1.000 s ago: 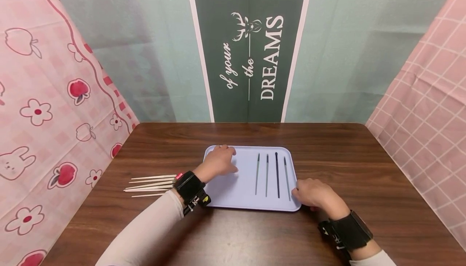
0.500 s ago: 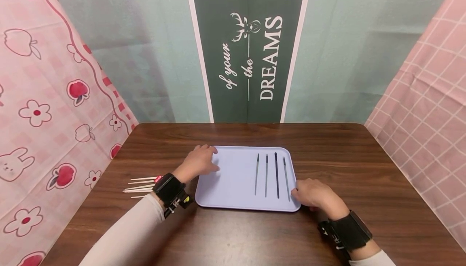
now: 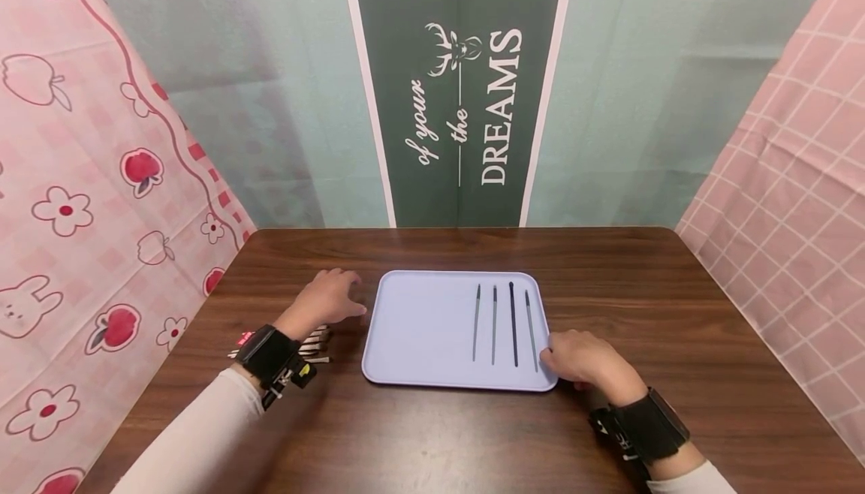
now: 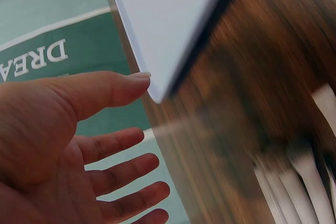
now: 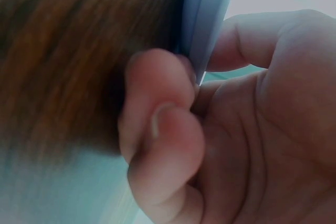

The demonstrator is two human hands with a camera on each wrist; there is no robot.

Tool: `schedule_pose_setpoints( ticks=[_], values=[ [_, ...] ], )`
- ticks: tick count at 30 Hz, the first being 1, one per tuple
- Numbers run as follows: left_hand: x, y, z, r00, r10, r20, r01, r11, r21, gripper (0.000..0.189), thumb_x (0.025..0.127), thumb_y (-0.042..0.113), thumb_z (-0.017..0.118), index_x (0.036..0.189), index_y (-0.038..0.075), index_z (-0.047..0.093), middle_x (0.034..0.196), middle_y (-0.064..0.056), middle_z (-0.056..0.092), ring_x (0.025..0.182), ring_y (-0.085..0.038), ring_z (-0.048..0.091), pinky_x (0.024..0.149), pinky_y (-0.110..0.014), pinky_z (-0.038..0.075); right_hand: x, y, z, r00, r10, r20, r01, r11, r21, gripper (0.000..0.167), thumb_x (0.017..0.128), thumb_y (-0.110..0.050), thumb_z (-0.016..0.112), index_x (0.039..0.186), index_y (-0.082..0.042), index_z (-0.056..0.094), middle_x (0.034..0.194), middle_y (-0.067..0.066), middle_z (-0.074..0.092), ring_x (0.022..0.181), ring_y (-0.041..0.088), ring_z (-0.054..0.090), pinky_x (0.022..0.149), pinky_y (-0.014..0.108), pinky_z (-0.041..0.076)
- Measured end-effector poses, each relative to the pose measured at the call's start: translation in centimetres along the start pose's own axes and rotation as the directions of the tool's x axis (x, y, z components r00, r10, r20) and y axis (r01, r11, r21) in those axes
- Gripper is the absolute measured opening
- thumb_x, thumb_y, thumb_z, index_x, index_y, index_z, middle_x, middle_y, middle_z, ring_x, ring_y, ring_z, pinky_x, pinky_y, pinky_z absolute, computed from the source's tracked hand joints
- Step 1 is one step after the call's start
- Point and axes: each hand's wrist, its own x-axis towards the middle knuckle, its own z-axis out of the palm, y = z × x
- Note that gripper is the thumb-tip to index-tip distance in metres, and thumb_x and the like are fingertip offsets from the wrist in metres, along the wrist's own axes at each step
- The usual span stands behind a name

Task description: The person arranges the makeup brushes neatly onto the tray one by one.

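Note:
A pale lavender tray (image 3: 419, 329) lies at the middle of the table in the head view. Several slim brushes (image 3: 514, 329) rest side by side on its right half, dark tips away from me. My right hand (image 3: 584, 359) grips the tray's near right edge. In the right wrist view, the thumb is over the rim (image 5: 202, 19) and curled fingers (image 5: 165, 145) are beneath it. My left hand (image 3: 324, 302) hovers left of the tray, fingers loosely spread and nothing held. Below its wrist lies a bundle of pale sticks (image 3: 314, 344), partly hidden by the arm.
A red tag (image 3: 245, 338) shows at the bundle's left, beside the wrist strap. Brown wooden tabletop (image 3: 432, 441) surrounds the tray. A green cloth (image 3: 466, 209) hangs behind the table, with pink cloths (image 3: 67, 254) at either side.
My left hand has moved left, from above the tray's left part to beyond its left edge, uncovering that part of the tray. My right hand has stayed at the tray's corner.

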Motion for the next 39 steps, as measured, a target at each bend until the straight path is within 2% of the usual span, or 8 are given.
schedule_pose_setpoints(
  ticks=[11, 23, 39],
  values=[
    [-1.2, -3.8, -0.8, 1.000, 0.014, -0.001, -0.014, 1.000, -0.002, 0.054, 0.086, 0.026, 0.078, 0.128, -0.003, 0.062, 0.123, -0.023, 0.062, 0.121, -0.046, 0.050, 0.098, -0.057, 0.044, -0.2, -0.3, -0.3, 1.000, 0.010, 0.021, -0.010, 1.000, 0.000, 0.020, 0.097, -0.018, 0.053, 0.085, -0.005, 0.060, 0.069, 0.008, 0.055, 0.052, 0.020, 0.057, 0.049, 0.031, 0.046],
    [-2.7, -6.9, -1.5, 0.997, 0.042, 0.067, -0.041, 0.999, -0.028, 0.054, 0.087, 0.022, 0.078, 0.130, -0.005, 0.060, 0.130, -0.030, 0.057, 0.126, -0.053, 0.045, 0.100, -0.063, 0.041, -0.3, -0.2, -0.3, 1.000, 0.000, 0.011, 0.000, 1.000, -0.005, 0.020, 0.096, -0.018, 0.053, 0.082, -0.006, 0.060, 0.068, 0.008, 0.055, 0.052, 0.020, 0.057, 0.049, 0.032, 0.045],
    [-3.3, -9.7, -1.2, 0.996, 0.012, 0.092, -0.012, 1.000, -0.007, 0.049, 0.084, 0.014, 0.081, 0.124, -0.005, 0.062, 0.126, -0.031, 0.058, 0.124, -0.055, 0.047, 0.098, -0.065, 0.041, -0.3, -0.2, -0.2, 1.000, 0.011, 0.015, -0.012, 1.000, 0.018, 0.018, 0.097, -0.018, 0.053, 0.085, -0.006, 0.061, 0.068, 0.007, 0.055, 0.052, 0.020, 0.056, 0.049, 0.031, 0.046]
  ],
)
